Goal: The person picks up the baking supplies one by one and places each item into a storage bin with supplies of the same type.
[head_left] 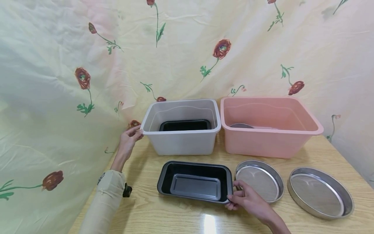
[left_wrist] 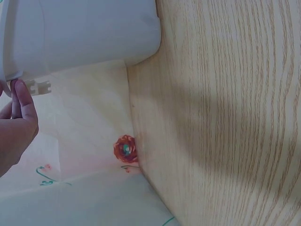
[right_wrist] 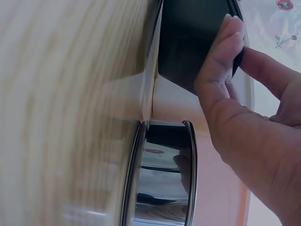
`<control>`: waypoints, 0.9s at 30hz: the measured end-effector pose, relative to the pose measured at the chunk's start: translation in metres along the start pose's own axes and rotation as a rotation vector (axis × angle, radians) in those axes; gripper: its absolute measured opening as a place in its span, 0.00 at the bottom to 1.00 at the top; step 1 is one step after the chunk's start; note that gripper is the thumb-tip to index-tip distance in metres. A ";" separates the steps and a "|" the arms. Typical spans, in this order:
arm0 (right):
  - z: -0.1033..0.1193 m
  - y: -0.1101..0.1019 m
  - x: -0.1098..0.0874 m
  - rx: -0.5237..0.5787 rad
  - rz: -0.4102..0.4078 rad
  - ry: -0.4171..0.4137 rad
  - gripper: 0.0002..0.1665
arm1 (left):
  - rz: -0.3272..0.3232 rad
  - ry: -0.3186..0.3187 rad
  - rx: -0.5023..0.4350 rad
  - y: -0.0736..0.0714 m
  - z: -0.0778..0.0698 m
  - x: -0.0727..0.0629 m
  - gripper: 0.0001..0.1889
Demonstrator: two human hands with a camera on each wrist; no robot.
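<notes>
A black loaf pan (head_left: 195,182) lies in front of the bins in the head view. My right hand (head_left: 248,200) pinches its right end by the rim, thumb on top and fingers beneath; the right wrist view shows the same grip on the dark pan (right_wrist: 193,42). At the left, my left hand (head_left: 131,139) grips the left rim of the white bin (head_left: 181,143). In the left wrist view the fingers (left_wrist: 27,106) hold the bin's edge. Inside the white bin sits another black pan (head_left: 185,125).
A pink bin (head_left: 263,143) stands right of the white one, with a round metal piece (head_left: 241,125) partly visible inside. Two round metal sieves (head_left: 260,182) (head_left: 321,193) lie on the wooden table (head_left: 163,217). Flowered cloth (head_left: 181,48) hangs behind.
</notes>
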State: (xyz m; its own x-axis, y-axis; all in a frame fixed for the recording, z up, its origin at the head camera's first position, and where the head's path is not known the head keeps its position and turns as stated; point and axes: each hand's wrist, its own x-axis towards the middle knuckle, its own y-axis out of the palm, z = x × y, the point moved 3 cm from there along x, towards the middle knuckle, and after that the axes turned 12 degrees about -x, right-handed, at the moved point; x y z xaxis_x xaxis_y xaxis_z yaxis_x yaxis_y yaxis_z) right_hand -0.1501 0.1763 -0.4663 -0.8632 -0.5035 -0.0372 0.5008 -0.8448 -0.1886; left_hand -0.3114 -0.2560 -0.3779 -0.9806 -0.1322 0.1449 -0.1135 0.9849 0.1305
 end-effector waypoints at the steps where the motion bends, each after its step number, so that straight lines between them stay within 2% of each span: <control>1: 0.000 0.000 0.000 -0.003 -0.005 -0.004 0.30 | -0.002 0.000 0.000 0.000 0.000 0.000 0.22; 6: 0.003 -0.001 0.000 -0.028 -0.053 -0.054 0.30 | -0.007 0.001 0.005 0.001 -0.002 -0.001 0.23; 13: 0.006 -0.003 -0.001 -0.016 -0.091 -0.178 0.27 | -0.011 0.003 0.004 0.001 -0.002 0.000 0.22; 27: 0.014 -0.004 -0.003 -0.051 -0.254 -0.142 0.30 | -0.005 0.009 0.006 0.000 0.001 0.002 0.22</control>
State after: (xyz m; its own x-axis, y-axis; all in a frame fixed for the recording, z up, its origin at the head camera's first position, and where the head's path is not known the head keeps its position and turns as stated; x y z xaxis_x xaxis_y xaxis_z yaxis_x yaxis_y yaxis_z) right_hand -0.1483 0.1789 -0.4518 -0.9410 -0.3009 0.1547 0.2633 -0.9384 -0.2238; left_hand -0.3130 -0.2564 -0.3784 -0.9785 -0.1384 0.1529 -0.1197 0.9848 0.1255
